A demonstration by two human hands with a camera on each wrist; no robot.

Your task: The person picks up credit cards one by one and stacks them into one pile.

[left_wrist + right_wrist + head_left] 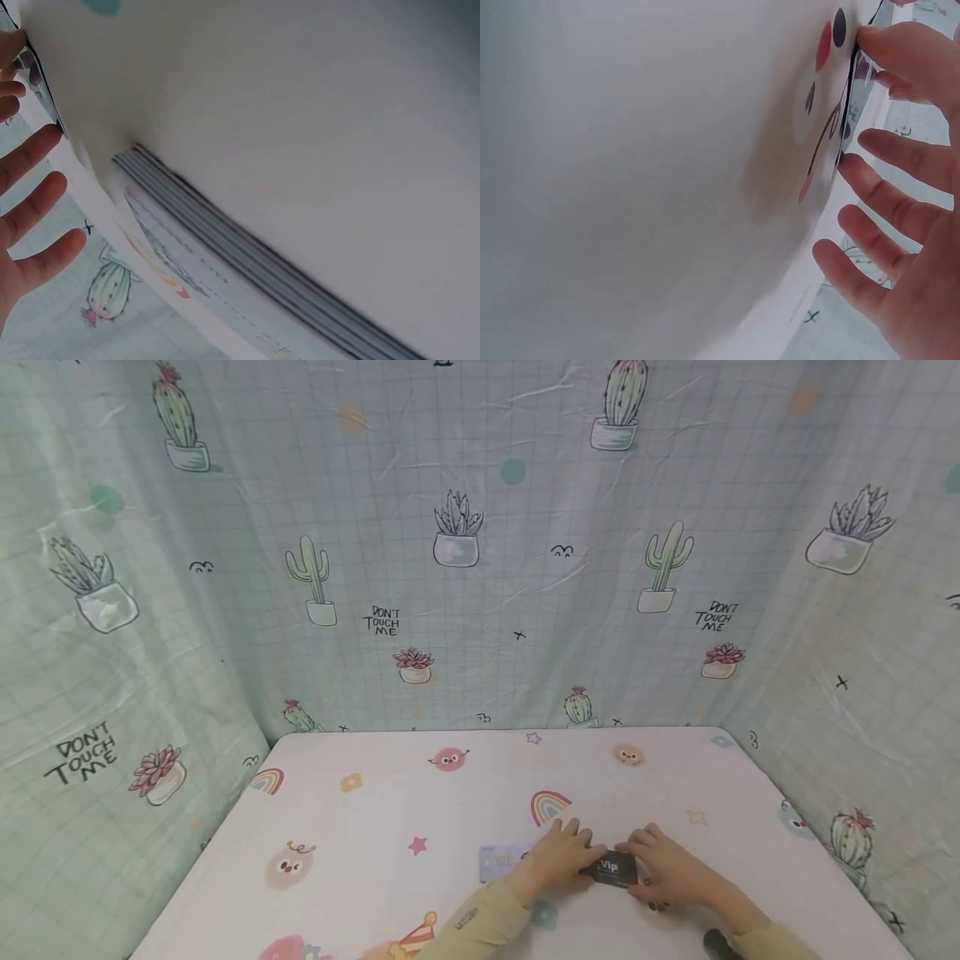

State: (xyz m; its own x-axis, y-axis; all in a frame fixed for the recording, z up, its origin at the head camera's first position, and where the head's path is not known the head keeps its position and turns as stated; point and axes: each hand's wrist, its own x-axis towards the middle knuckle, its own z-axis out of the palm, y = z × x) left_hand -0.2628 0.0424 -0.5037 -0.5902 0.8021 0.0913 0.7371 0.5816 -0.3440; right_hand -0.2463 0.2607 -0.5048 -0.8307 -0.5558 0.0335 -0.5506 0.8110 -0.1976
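Observation:
A black card [617,870] marked "Vip" lies between the two hands over the right front of the table. My left hand [558,858] pinches its left end, and my right hand [670,867] grips the right end between thumb and fingers. In the right wrist view the card's thin dark edge [847,112] runs from the thumb to a fingertip, with the other fingers spread. Just left of the left hand sits a stack of pale VIP cards [498,862], partly covered by that hand. Its layered edges [247,251] show in the left wrist view.
The table [360,827] wears a white cloth printed with rainbows, stars and smiling faces. Fabric with cactus drawings [517,593] hangs behind it and along both sides. A dark object [718,943] shows beside the right sleeve.

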